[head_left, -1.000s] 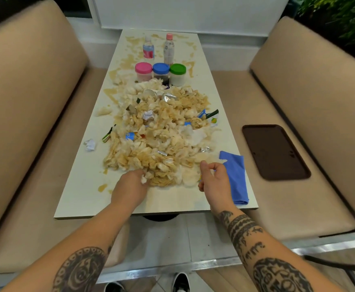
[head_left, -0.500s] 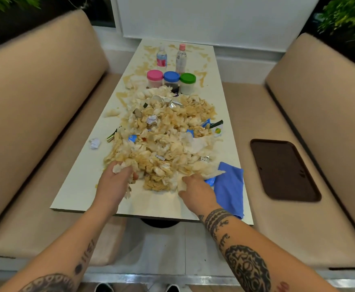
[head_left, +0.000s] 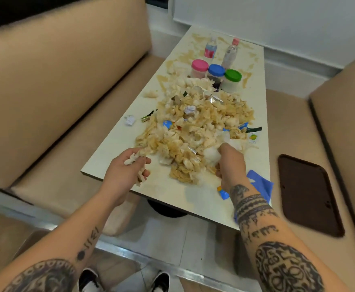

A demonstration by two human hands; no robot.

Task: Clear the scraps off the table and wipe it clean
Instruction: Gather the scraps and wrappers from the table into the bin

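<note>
Two hands are seen at the near end of a long pale table [head_left: 117, 144], on which a large heap of scraps [head_left: 195, 131] is spread across the middle. A bunch of pale, stained scraps is gripped by the left hand [head_left: 126, 171], its fingers curled round them at the heap's near left edge. A white wad is clutched by the right hand [head_left: 229, 163] at the heap's near right side, with the fingers bent over it. A blue cloth [head_left: 261, 184] is laid at the table's near right corner, just beside the right wrist. Three jars, capped pink [head_left: 199, 65], blue [head_left: 216, 69] and green [head_left: 233, 75], are lined up beyond the heap, with two bottles [head_left: 210, 48] behind them. A dark tray [head_left: 307, 194] is left on the right bench seat.
</note>
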